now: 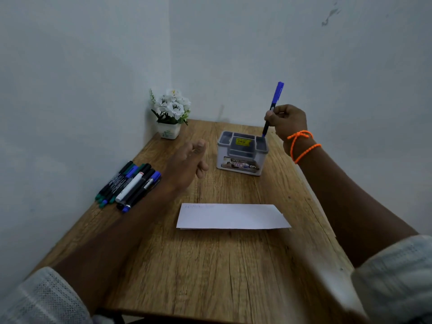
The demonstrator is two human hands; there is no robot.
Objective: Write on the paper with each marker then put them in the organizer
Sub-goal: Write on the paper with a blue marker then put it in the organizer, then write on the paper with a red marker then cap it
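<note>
My right hand grips a capped blue marker almost upright, blue cap on top, its lower end at the rim of the right rear compartment of the grey organizer. My left hand hovers over the table with fingers loosely apart and nothing in it, between the organizer and a pile of several markers at the left edge. A white sheet of paper lies flat in the middle, with faint writing near its top left corner.
A small white pot of white flowers stands in the back left corner. The wooden table is hemmed by walls at the left and back. An orange cord wraps my right wrist.
</note>
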